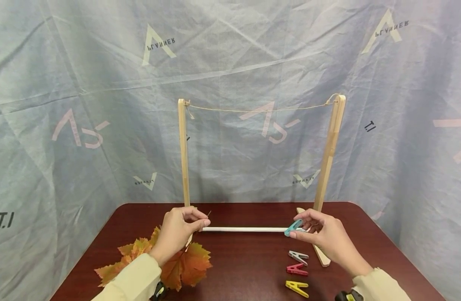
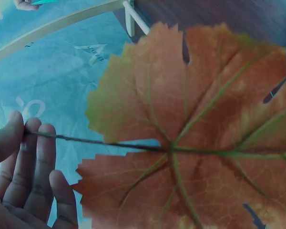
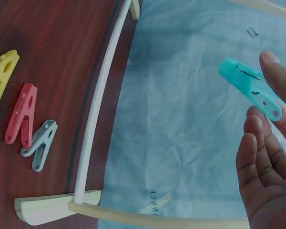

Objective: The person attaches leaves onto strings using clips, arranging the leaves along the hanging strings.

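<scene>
My left hand pinches the thin dark stem of an orange-green autumn leaf between thumb and fingertips. The leaf blade hangs below that hand in the head view, over the left part of the table. A teal clothespin is held between the thumb and fingers of my right hand. Both hands are up in front of a wooden frame, whose left post and right post carry a thin string tied between their tops. No leaf or clip hangs on the string.
More autumn leaves lie on the dark red table at left, partly behind my forearm. Grey, red and yellow clothespins lie at right. A white rod joins the frame's posts low down. Grey cloth hangs behind.
</scene>
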Motion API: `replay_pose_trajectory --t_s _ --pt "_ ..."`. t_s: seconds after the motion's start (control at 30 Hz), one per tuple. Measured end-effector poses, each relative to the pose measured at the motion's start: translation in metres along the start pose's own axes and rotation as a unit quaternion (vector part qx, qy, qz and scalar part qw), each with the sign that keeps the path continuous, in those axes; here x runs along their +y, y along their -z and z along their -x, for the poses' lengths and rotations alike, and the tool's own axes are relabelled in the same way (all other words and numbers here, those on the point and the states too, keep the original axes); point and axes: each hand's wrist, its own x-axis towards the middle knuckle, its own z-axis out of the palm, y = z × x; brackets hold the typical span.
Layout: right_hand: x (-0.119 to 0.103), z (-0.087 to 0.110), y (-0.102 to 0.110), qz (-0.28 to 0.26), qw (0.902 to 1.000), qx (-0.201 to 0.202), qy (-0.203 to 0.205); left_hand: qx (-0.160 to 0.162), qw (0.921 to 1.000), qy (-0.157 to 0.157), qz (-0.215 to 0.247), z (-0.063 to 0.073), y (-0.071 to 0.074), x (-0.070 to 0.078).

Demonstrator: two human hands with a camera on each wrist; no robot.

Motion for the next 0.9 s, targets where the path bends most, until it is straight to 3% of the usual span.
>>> replay_pose_trajectory --t_s 0.23,0.6,0.9 --pt "-0.008 -0.008 0.003 0.009 0.9995 -0.012 0.028 0.025 0.9982 0.010 0.054 -0.008 -0.003 0.004" --pt "-0.025 -0.021 0.003 0.021 0.9979 -0.011 0.060 0.040 0.9974 -0.028 0.052 -0.020 -0.005 0.016" --pt "-0.041 -0.036 0.006 -0.011 0.9981 -0.008 0.060 0.046 0.9948 -0.022 0.088 -0.032 -0.004 0.026"
